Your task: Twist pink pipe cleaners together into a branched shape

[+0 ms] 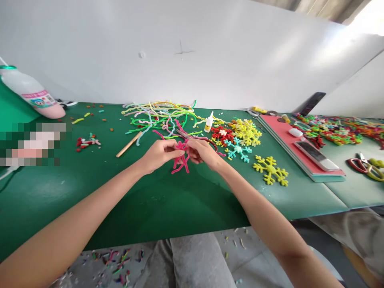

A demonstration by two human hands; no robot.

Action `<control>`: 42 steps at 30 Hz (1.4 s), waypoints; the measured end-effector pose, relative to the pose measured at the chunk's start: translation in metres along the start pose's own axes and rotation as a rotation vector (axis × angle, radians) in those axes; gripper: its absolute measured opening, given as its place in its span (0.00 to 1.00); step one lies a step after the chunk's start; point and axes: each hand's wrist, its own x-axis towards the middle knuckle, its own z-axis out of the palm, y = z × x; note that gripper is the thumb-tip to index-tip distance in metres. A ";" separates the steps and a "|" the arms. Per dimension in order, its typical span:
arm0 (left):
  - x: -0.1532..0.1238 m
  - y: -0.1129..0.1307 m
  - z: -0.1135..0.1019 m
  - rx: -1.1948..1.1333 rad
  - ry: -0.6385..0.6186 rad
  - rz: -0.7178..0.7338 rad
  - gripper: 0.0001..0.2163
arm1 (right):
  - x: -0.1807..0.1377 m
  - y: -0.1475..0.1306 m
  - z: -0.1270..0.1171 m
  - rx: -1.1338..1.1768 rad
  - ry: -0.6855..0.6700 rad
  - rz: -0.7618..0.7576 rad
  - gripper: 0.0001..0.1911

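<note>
My left hand [162,155] pinches a pink pipe-cleaner shape [181,163] between thumb and fingertips, just above the table. From the other side my right hand [201,153] has its bent fingers closed on the same shape, whose loose arms hang downward. Right behind my fingers are scissors [210,142] with a dark red handle; part of them is hidden by my right hand. A heap of loose coloured pipe cleaners [159,116] lies beyond. Finished snowflakes in red [222,135], light blue [238,149] and yellow [271,170] rest to the right.
A white glue bottle [209,123] stands behind my right hand. A wooden stick [129,145] lies left. Farther right, a phone [316,155] rests on a red folder [282,136], near more scissors [364,165]. A pink-and-white bottle [36,94] leans at far left. Another person's leg shows lower right.
</note>
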 end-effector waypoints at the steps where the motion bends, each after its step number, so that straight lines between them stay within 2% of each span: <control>1: 0.000 0.000 0.000 -0.008 -0.001 -0.006 0.10 | 0.000 0.001 -0.001 -0.019 -0.032 -0.033 0.12; 5: 0.000 0.002 0.000 -0.023 -0.005 -0.008 0.10 | 0.000 0.007 -0.002 -0.103 -0.087 -0.152 0.13; 14: 0.003 -0.004 -0.003 -0.130 -0.011 0.007 0.09 | -0.006 0.007 0.004 -0.266 0.071 -0.316 0.16; 22: 0.001 -0.001 0.003 0.137 0.083 0.124 0.12 | 0.000 0.010 -0.002 -0.063 -0.090 -0.170 0.15; 26: 0.002 -0.005 0.002 0.183 0.117 0.150 0.12 | 0.000 0.013 -0.002 -0.219 0.014 -0.250 0.14; 30: 0.002 -0.004 0.000 0.125 0.082 0.151 0.10 | 0.000 0.012 -0.003 -0.239 0.076 -0.254 0.16; 36: 0.002 0.003 0.000 0.027 0.091 0.133 0.10 | -0.001 0.008 -0.004 -0.172 -0.092 -0.226 0.15; 42: 0.003 0.002 0.003 -0.038 0.056 0.117 0.10 | 0.000 0.013 -0.004 -0.033 -0.104 -0.199 0.12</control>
